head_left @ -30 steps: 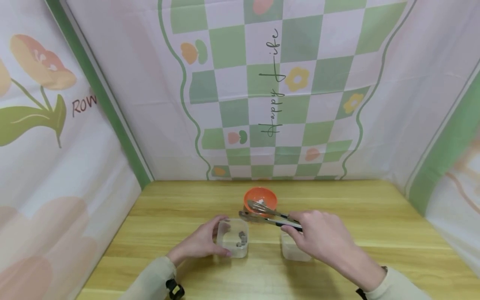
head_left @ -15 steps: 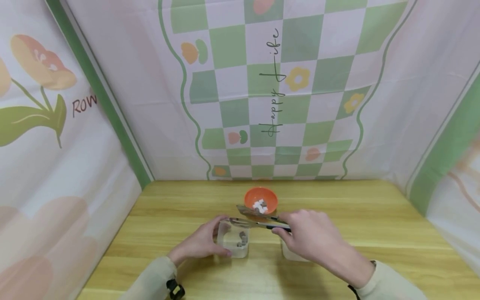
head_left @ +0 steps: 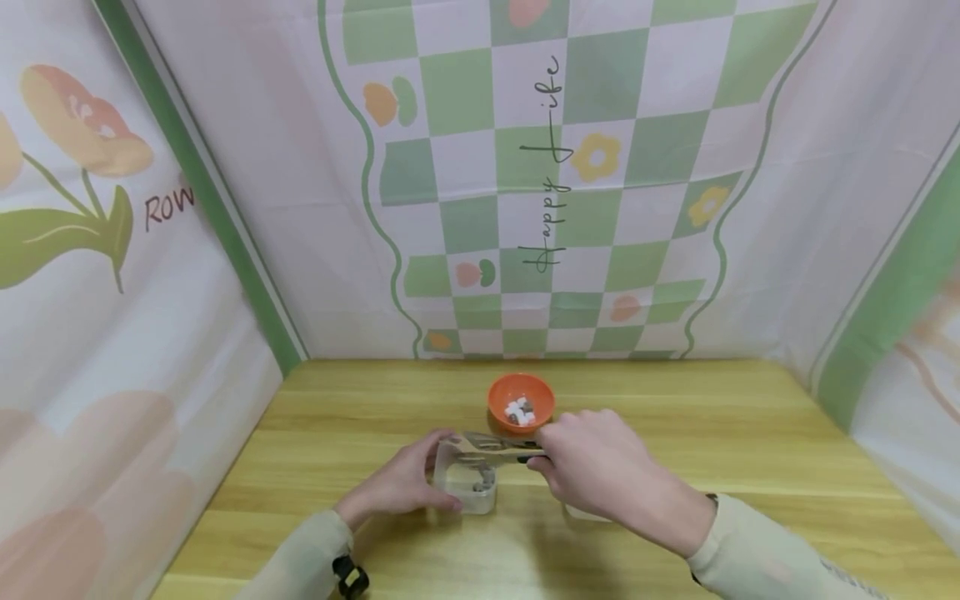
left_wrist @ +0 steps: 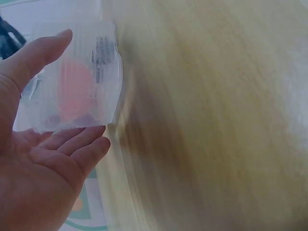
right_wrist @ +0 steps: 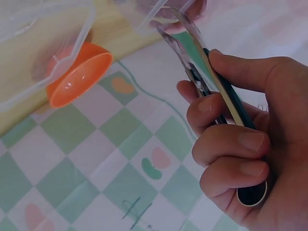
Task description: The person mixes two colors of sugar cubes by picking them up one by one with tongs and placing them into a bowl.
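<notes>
Apparently a tong-transfer step, tongs (right_wrist: pixel 224 90) at the near tub (head_left: pixel 474 502).
Right hand (head_left: pixel 607 458): grip clamped on tongs, tips slightly apart; left hand (head_left: pixel 397 483): grip clamped on near tub, bench (head_left: pixel 375 400). Next move likely calls for steady tip alignment. Count: one tongs, two tubs including second tub (head_left: pixel 588 514), one orange bowl (head_left: pixel 521 385); grey pieces (head_left: pixel 486 477) uncountable.

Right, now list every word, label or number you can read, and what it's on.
"Happy Life": running sideways up the checkered back cloth.
"ROW": on the left cloth, beside the printed flower; it ends at the green band.
Dark marks on the right sleeve: too blurred to read.
Lettering in the right wrist view: cut off or partly hidden, too little to read.
</notes>
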A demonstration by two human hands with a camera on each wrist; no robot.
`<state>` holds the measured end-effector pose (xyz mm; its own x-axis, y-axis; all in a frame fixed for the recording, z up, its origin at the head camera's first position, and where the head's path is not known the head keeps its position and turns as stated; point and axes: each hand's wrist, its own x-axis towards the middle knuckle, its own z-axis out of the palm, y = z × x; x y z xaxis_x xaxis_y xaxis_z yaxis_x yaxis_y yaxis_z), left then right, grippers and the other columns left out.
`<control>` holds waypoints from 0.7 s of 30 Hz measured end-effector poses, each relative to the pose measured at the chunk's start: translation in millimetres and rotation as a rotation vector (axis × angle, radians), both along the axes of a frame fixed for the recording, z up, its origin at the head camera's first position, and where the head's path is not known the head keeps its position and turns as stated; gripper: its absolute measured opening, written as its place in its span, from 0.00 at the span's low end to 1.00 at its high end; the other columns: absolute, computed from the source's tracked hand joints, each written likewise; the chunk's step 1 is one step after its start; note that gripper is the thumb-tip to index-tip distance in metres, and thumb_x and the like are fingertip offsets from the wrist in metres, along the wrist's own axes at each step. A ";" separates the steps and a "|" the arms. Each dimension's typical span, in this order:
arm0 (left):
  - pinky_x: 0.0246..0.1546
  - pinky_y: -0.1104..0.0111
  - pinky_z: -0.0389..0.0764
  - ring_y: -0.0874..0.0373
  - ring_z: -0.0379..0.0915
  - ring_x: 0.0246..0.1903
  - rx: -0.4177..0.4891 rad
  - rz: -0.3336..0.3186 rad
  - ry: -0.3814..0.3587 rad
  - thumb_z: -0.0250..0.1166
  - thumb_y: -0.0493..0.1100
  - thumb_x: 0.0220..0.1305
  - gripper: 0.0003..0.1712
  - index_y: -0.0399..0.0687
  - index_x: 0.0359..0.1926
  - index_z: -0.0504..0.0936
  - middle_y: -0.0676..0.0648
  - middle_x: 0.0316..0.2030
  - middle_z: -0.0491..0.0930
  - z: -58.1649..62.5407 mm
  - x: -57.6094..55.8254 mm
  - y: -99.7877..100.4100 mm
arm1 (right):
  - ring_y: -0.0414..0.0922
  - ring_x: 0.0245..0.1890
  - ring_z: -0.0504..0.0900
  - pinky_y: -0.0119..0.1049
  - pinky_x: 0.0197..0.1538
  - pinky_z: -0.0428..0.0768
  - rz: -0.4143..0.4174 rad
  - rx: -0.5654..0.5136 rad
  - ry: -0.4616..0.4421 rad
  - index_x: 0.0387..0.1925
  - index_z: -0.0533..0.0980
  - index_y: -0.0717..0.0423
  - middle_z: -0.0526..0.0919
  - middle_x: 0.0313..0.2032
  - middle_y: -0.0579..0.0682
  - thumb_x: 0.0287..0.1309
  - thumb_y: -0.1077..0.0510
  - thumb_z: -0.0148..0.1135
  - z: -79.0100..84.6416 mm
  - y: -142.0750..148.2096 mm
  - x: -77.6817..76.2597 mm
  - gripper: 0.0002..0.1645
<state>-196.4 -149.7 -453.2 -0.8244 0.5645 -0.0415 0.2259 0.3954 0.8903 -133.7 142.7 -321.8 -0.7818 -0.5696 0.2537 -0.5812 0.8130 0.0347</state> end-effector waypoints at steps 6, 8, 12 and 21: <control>0.67 0.49 0.74 0.43 0.73 0.66 -0.004 -0.003 0.009 0.85 0.41 0.51 0.57 0.43 0.77 0.63 0.40 0.66 0.76 0.2 0.4 0.0 | 0.37 0.13 0.62 0.34 0.13 0.64 0.075 0.094 0.091 0.14 0.68 0.44 0.63 0.13 0.38 0.53 0.46 0.80 4.7 -11.8 -4.2 0.28; 0.66 0.49 0.75 0.43 0.74 0.65 -0.005 -0.006 0.017 0.85 0.40 0.50 0.57 0.43 0.77 0.63 0.40 0.66 0.77 0.4 0.3 0.0 | 0.38 0.13 0.63 0.35 0.13 0.66 0.084 0.142 0.114 0.14 0.69 0.45 0.64 0.14 0.39 0.51 0.45 0.81 8.1 -17.4 -5.6 0.28; 0.65 0.51 0.77 0.43 0.75 0.64 -0.008 -0.013 0.028 0.85 0.41 0.51 0.55 0.43 0.76 0.64 0.40 0.64 0.77 -0.4 -0.6 0.0 | 0.41 0.15 0.67 0.38 0.15 0.70 0.091 0.247 0.109 0.16 0.72 0.46 0.68 0.16 0.41 0.50 0.45 0.80 14.1 -29.5 -8.0 0.24; 0.66 0.50 0.76 0.43 0.75 0.64 0.004 -0.023 0.026 0.84 0.39 0.51 0.54 0.41 0.75 0.64 0.39 0.64 0.78 -1.8 -1.2 -0.5 | 0.41 0.16 0.71 0.39 0.19 0.75 0.132 0.356 0.223 0.19 0.74 0.46 0.71 0.17 0.44 0.46 0.44 0.80 7.4 -44.5 -16.0 0.22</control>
